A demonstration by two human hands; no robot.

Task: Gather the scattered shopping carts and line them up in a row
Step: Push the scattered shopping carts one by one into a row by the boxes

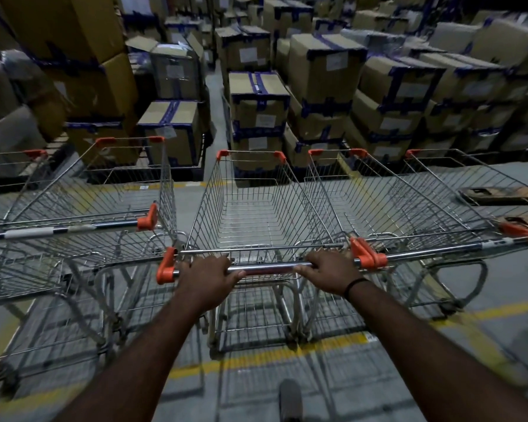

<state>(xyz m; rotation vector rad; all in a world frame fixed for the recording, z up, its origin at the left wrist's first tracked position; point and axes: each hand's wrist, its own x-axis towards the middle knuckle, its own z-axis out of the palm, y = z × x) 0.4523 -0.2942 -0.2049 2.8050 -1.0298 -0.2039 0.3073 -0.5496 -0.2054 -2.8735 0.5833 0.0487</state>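
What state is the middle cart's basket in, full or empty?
Empty. The middle cart holds nothing; only bare wire mesh shows inside its basket.

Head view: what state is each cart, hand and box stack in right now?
Middle cart: empty, held by its handle.
Left cart: empty, unheld.
Right cart: empty, unheld.
Left hand: grips that handle.
Right hand: grips the same handle.
Boxes: stacked, mostly taped shut.

left grip (pixel 208 274) clenched, right grip (pixel 326 271) clenched
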